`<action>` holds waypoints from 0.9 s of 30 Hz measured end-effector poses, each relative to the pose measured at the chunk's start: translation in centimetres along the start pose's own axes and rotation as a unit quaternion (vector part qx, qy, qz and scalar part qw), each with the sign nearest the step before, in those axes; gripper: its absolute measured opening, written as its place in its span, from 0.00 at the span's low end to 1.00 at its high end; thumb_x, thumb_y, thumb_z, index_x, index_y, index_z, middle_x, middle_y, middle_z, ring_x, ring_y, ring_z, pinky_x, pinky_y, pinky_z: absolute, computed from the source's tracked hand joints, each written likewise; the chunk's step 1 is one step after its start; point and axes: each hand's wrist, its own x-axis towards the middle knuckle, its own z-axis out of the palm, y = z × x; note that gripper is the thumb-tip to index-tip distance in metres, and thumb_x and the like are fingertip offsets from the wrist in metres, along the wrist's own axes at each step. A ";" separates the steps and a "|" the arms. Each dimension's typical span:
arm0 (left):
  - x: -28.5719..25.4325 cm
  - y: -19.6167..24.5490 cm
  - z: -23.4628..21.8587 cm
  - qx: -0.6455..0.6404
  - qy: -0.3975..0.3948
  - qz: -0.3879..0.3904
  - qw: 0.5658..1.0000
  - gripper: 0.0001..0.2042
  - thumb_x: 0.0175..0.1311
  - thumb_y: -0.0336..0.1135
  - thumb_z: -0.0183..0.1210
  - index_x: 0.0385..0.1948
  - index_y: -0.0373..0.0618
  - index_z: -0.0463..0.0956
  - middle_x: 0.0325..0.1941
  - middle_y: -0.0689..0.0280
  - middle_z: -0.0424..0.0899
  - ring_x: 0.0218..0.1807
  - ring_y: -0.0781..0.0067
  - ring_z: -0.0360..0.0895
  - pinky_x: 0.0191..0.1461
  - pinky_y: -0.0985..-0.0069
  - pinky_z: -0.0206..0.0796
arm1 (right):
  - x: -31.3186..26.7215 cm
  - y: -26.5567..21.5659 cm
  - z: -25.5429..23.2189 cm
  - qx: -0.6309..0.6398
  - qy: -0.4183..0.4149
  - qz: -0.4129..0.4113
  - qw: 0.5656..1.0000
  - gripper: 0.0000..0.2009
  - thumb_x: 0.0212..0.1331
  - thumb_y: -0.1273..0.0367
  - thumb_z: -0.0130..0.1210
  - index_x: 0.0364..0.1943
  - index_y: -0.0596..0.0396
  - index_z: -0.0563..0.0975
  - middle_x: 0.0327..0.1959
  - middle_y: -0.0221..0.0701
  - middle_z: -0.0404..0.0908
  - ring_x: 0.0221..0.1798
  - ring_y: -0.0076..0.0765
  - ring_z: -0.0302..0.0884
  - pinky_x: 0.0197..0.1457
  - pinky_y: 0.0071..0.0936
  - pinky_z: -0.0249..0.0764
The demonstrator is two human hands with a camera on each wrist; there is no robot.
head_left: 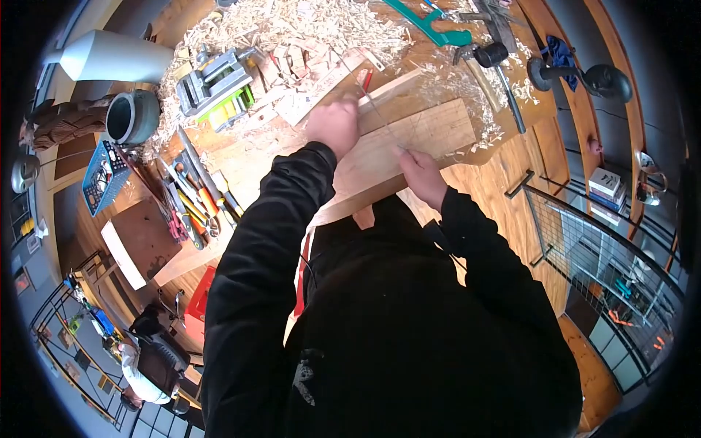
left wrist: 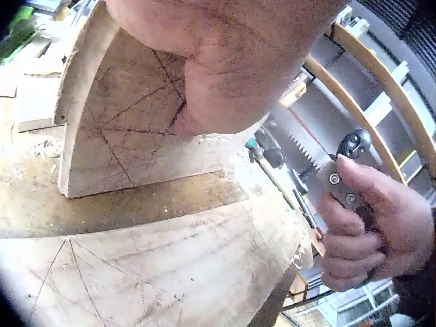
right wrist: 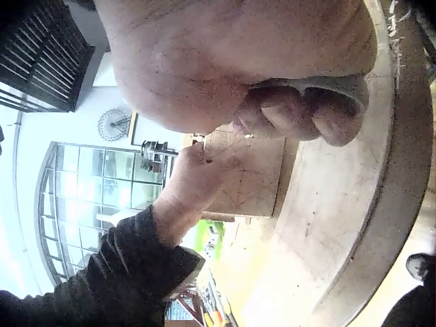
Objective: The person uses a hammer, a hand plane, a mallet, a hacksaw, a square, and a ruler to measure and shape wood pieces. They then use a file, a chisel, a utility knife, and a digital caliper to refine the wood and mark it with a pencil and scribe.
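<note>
My left hand point(head_left: 334, 125) grips a wooden board point(left wrist: 126, 102) marked with crossing pencil lines. In the left wrist view the thumb side presses on its face; the other fingers are hidden. My right hand point(head_left: 422, 174) holds a handsaw point(left wrist: 335, 180) by its dark handle, the fingers curled round it. The toothed blade shows in the left wrist view, and in the head view it runs as a thin line from the right hand up past the left. Nearer my body lies a thick plank point(head_left: 442, 130), also pencil-marked, beneath both hands.
Wood shavings point(head_left: 292, 25) pile up at the back. A vise point(head_left: 215, 84) stands at the left, with chisels and other hand tools point(head_left: 193, 193) nearer. A green-handled saw point(head_left: 431, 25), hammers point(head_left: 491, 55) lie back right. A person point(head_left: 142, 372) sits far behind at lower left.
</note>
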 end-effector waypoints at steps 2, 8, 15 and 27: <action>-0.1 0.1 -0.1 0.001 0.012 0.000 1.000 0.07 0.57 0.32 0.54 0.34 0.40 0.74 0.31 0.52 0.83 0.33 0.49 0.83 0.39 0.57 0.75 | -0.2 1.1 0.2 0.049 0.005 0.007 0.999 0.24 0.69 0.54 0.47 0.30 0.66 0.74 0.22 0.40 0.71 0.29 0.31 0.68 0.38 0.32 0.67; -0.1 0.1 0.3 -0.004 0.007 0.006 1.000 0.07 0.57 0.32 0.54 0.34 0.40 0.74 0.31 0.53 0.84 0.33 0.51 0.83 0.38 0.58 0.75 | -0.6 2.1 0.4 0.021 0.011 -0.002 1.000 0.23 0.70 0.55 0.48 0.29 0.65 0.73 0.20 0.36 0.68 0.28 0.29 0.64 0.34 0.32 0.64; 0.0 2.0 -1.4 0.024 -0.058 0.024 0.998 0.12 0.58 0.30 0.49 0.42 0.39 0.74 0.36 0.51 0.85 0.36 0.52 0.84 0.39 0.60 0.76 | -2.7 0.7 0.2 0.071 0.058 -0.056 0.994 0.22 0.70 0.57 0.48 0.28 0.65 0.72 0.20 0.32 0.69 0.28 0.26 0.64 0.34 0.30 0.64; 0.1 1.7 -1.4 0.014 -0.045 0.013 0.999 0.11 0.58 0.30 0.50 0.41 0.39 0.75 0.35 0.51 0.85 0.38 0.52 0.84 0.41 0.61 0.76 | -6.9 2.6 -2.0 0.091 0.016 0.032 0.995 0.21 0.73 0.59 0.45 0.28 0.64 0.71 0.21 0.22 0.63 0.28 0.18 0.59 0.32 0.25 0.61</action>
